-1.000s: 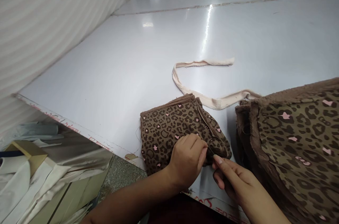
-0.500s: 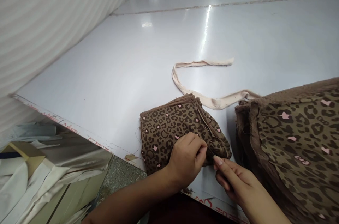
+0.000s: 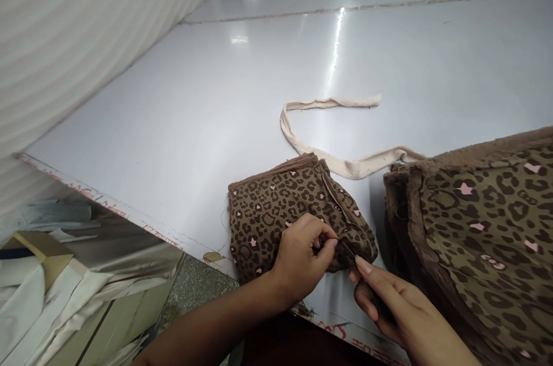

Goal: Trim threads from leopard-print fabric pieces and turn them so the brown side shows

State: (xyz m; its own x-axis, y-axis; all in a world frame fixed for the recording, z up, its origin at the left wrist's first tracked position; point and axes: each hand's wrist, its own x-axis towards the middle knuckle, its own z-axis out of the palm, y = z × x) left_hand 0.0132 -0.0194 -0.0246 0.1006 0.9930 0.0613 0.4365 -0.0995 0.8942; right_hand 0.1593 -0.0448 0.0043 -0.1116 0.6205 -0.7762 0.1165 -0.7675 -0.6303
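Observation:
A small folded stack of leopard-print fabric (image 3: 263, 210) with pink marks and a brown fluffy backing lies near the table's front edge. My left hand (image 3: 302, 256) rests over its right part, thumb and forefinger pinched together; what is between them is too small to make out. From the lower right, my right hand (image 3: 393, 302) grips a thin dark pointed tool (image 3: 348, 250). The tool's tip meets the left fingertips above the fabric, and its other end is hidden in the palm.
A larger leopard-print pile (image 3: 488, 222) with fluffy brown edges stands at the right. Behind the small stack curls a cream fabric strip (image 3: 354, 169) on the white table (image 3: 173, 124). Pale cloth and boxes (image 3: 99, 291) sit below the left edge. A white quilted sheet (image 3: 95, 26) hangs at left.
My right hand has shifted slightly down and right, so more of the dark tool shows. The left hand has barely moved, and the fabrics lie as before.

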